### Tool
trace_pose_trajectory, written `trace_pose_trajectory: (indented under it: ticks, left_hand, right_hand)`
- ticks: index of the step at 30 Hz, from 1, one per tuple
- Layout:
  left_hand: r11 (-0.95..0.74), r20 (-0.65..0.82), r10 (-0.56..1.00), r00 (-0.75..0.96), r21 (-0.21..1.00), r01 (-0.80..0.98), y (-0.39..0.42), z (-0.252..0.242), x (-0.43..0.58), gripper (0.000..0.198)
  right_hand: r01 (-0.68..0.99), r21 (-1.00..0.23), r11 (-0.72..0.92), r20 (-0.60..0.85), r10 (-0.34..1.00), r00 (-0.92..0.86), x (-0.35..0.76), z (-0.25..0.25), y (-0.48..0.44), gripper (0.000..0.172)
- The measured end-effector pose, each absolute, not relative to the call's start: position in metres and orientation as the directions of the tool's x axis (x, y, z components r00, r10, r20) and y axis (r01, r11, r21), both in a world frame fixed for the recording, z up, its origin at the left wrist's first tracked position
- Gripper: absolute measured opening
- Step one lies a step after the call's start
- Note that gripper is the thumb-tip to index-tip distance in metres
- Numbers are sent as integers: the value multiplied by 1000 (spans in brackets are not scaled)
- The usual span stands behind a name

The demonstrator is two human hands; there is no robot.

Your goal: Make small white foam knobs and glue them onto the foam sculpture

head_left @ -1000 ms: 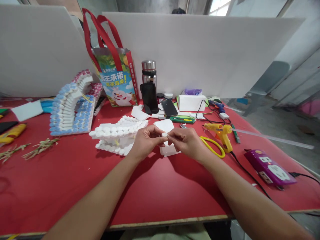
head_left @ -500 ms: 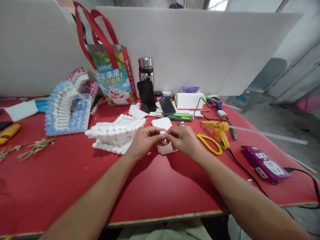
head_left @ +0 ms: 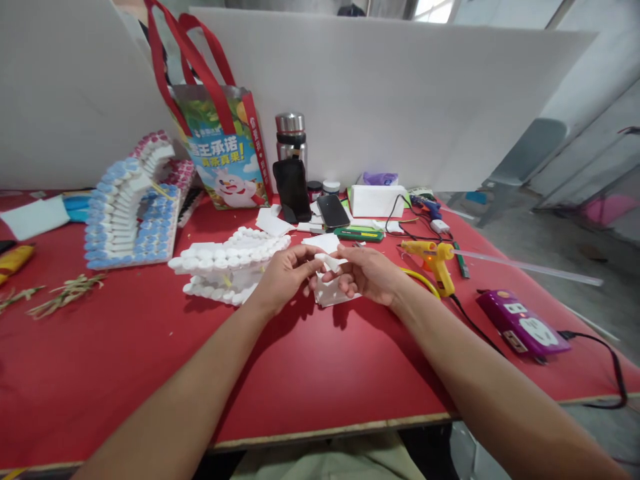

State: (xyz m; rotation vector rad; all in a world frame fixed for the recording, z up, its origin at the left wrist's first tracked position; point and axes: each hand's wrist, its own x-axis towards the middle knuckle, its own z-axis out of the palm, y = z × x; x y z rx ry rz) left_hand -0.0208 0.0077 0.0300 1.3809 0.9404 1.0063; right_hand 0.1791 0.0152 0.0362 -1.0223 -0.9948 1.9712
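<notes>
My left hand (head_left: 285, 275) and my right hand (head_left: 369, 273) meet above the red table (head_left: 150, 347), just right of a white curved model made of foam and caps (head_left: 227, 263). Between their fingertips is a small white foam piece (head_left: 329, 260), pinched from both sides. The right hand's fingers are loosely curled under it. Flat white foam sheets (head_left: 331, 293) lie directly beneath the hands.
A blue and white cap model (head_left: 127, 213) stands at the left, a printed bag with red handles (head_left: 220, 153) behind it. A steel flask (head_left: 291, 137), two phones, a yellow glue gun (head_left: 434, 261), yellow scissors and a purple power strip (head_left: 520, 323) lie to the right. White boards wall the back.
The hands have turned the small foam piece and spread slightly apart; the right hand's fingers have loosened beneath it. The view has shifted a little.
</notes>
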Motion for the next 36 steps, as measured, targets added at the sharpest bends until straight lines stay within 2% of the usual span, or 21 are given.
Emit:
trace_pose_trajectory:
  ticks: [6, 13, 21, 24, 26, 31, 33, 36]
  left_hand:
    - [-90, 63, 941, 333, 994, 66, 4, 33, -19, 31]
    - [-83, 50, 942, 331, 993, 87, 5, 31, -20, 32]
    - [-46, 28, 954, 299, 997, 54, 4, 34, -19, 35]
    - [-11, 0, 959, 282, 999, 35, 3, 36, -17, 34]
    - [5, -11, 964, 267, 1000, 20, 1, 38, -15, 34]
    - [4, 7, 978, 208, 999, -52, -1, 36, -10, 37]
    - [2, 12, 981, 192, 997, -72, 0, 34, -9, 37]
    - [-18, 29, 982, 189, 998, -64, 2, 32, -12, 35]
  right_hand:
    - [-254, -840, -480, -308, 806, -505, 177, 31, 13, 19]
    - [-233, -891, -389, -254, 854, -455, 181, 34, 10, 28]
    - [-101, -967, -233, -185, 918, -352, 176, 40, 6, 34]
    - [-18, -993, -116, -107, 957, -268, 171, 37, 5, 32]
    - [107, -994, -15, -37, 979, -203, 168, 33, 4, 29]
    - [451, -854, 257, 230, 966, -115, 165, 29, -3, 22]
    - [508, -799, 323, 295, 946, -138, 165, 32, -6, 18]
    - [526, -770, 361, 315, 932, -179, 164, 38, -10, 16]
